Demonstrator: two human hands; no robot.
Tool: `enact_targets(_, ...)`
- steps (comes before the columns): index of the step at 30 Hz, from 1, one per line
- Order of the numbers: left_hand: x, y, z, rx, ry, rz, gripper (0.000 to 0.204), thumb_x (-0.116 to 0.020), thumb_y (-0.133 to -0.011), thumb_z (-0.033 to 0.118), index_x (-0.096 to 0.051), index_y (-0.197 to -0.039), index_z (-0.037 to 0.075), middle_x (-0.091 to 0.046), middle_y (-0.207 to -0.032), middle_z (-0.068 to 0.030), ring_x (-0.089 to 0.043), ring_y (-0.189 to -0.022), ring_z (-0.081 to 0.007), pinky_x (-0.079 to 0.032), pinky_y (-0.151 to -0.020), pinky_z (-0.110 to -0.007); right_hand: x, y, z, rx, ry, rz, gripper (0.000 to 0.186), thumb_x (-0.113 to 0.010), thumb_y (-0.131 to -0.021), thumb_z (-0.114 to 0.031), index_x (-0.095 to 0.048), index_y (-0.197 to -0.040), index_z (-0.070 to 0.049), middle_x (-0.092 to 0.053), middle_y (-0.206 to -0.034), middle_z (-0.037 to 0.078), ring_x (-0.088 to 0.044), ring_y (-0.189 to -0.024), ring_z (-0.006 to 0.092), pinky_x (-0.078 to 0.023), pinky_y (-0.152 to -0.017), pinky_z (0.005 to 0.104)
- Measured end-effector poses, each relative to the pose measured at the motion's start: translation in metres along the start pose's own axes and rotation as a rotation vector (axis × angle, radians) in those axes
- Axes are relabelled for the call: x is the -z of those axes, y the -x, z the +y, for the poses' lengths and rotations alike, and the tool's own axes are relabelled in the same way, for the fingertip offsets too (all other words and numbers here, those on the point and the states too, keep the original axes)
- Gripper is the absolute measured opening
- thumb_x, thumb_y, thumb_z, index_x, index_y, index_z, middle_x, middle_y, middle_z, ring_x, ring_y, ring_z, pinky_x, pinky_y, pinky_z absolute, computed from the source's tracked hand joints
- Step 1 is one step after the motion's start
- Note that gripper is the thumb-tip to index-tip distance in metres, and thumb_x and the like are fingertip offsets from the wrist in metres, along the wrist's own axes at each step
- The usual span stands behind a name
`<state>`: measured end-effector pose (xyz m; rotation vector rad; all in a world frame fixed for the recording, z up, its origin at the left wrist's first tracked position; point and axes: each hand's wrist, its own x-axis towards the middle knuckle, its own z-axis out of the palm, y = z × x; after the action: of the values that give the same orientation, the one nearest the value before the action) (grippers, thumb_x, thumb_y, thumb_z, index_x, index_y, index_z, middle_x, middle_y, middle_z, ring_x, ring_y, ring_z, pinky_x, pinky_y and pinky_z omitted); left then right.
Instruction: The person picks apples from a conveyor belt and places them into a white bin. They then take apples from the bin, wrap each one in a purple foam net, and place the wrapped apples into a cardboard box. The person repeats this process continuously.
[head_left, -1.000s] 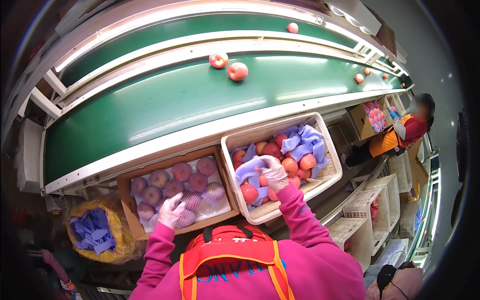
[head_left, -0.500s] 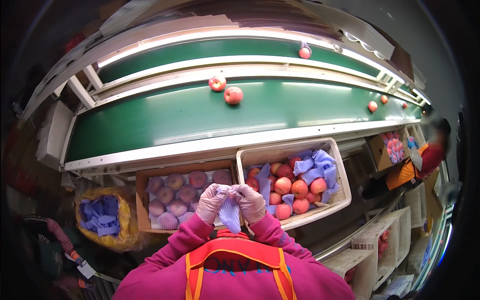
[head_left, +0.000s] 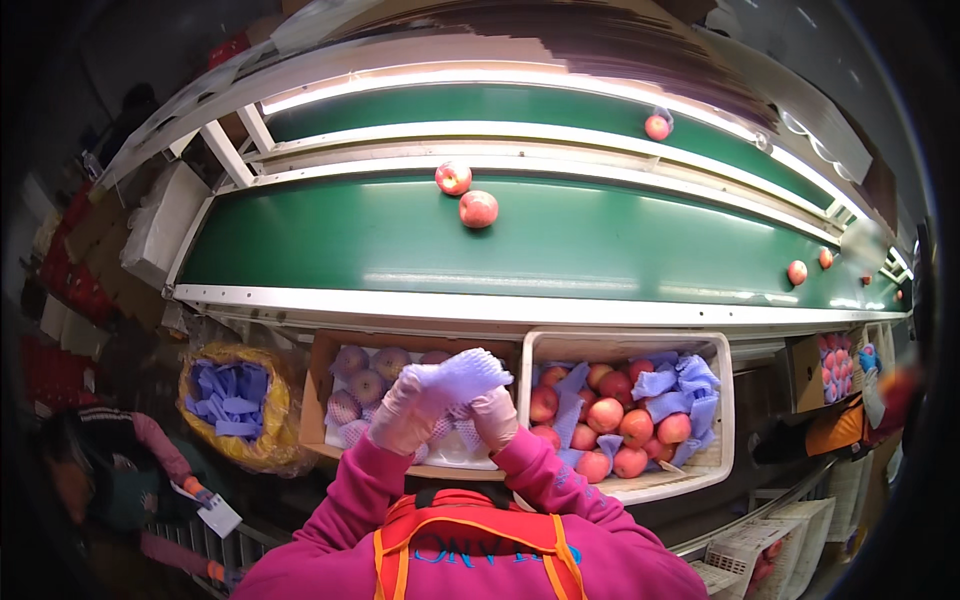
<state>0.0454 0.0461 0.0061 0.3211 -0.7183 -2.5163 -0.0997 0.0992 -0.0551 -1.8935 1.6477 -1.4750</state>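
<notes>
1. Stretching forward from 6 o'clock, two pink-sleeved forearms (head_left: 565, 480) angle inward to hands raised side by side, near each other, above an open cardboard box (head_left: 316, 390).
2. The left hand (head_left: 401, 418), at the pair's 9 o'clock, is curled and pinches the left end of a pale blue foam sleeve (head_left: 462, 374).
3. The right hand (head_left: 494, 416), at 3 o'clock, is bent up against the sleeve's underside; its fingertips are hidden, so its grip cannot be told.
4. The foam sleeve lies across the tops of both hands, its free end pointing to about 2 o'clock.
5. Below the hands, net-wrapped apples (head_left: 366, 387) sit in the box, most toward 10 o'clock.
6. At 3 o'clock, just beside the box, a white crate (head_left: 626, 336) holds loose red apples (head_left: 637, 428) and blue foam.
7. At 9 o'clock, a yellow bag (head_left: 272, 440) holds more foam.
8. At 12 o'clock, two apples (head_left: 478, 210) rest on a green belt (head_left: 340, 240).
</notes>
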Motion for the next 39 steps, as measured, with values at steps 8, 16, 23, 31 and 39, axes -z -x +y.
enact_targets(8,0.073,-0.055,0.160,-0.127,-0.442,0.254,0.028,-0.062,-0.089,0.009,-0.059,-0.117,0.004,-0.063,-0.102,-0.0012,-0.059,-0.089,-0.0114,-0.049,-0.081,-0.026,-0.050,-0.159,0.073,-0.702,-0.854,-0.115,0.011,-0.055,-0.093,-0.015,-0.056,-0.095,-0.005,-0.061,-0.084,0.004,-0.055,-0.069,0.0115,-0.048,-0.064,0.0261)
enact_targets(16,0.172,-0.258,0.323,-0.557,-1.435,0.402,0.103,-0.082,-0.063,0.002,-0.023,-0.147,0.005,-0.034,-0.147,-0.0176,-0.038,-0.134,-0.0262,-0.032,-0.109,-0.029,-0.106,-0.355,0.167,-0.790,0.061,-0.094,0.103,-0.075,-0.067,-0.049,-0.028,-0.143,0.002,-0.047,-0.133,0.026,-0.047,-0.125,0.0341,-0.037,-0.105,0.0333)
enact_targets(23,0.243,-0.348,0.331,-0.528,-1.914,0.753,0.105,-0.089,-0.048,0.039,-0.042,-0.133,0.001,-0.054,-0.123,-0.0178,-0.054,-0.114,-0.0300,-0.041,-0.101,-0.034,-0.129,-0.280,0.130,-0.776,-0.843,-0.062,0.076,-0.069,-0.084,-0.035,-0.034,-0.138,0.005,-0.049,-0.131,0.011,-0.048,-0.119,0.0184,-0.038,-0.101,0.0303)
enact_targets(31,0.197,-0.237,0.298,-0.165,0.004,0.055,0.087,-0.073,-0.074,0.055,-0.039,-0.133,0.001,-0.045,-0.135,-0.0205,-0.052,-0.119,-0.0321,-0.049,-0.098,-0.045,-0.037,-0.175,0.044,-0.930,-1.669,0.094,0.104,-0.067,-0.078,-0.058,-0.011,-0.148,-0.005,-0.037,-0.142,0.020,-0.046,-0.126,0.0362,-0.054,-0.086,0.0395)
enact_targets(39,0.126,-0.125,0.155,0.143,0.294,0.149,0.105,-0.058,-0.070,0.076,-0.028,-0.141,0.005,-0.032,-0.144,-0.0201,-0.039,-0.127,-0.0363,-0.039,-0.103,-0.053,0.019,-0.100,0.015,-0.824,-1.733,0.229,0.094,-0.070,-0.080,-0.042,-0.016,-0.148,-0.007,-0.025,-0.150,0.018,-0.040,-0.130,0.0368,-0.052,-0.090,0.0384)
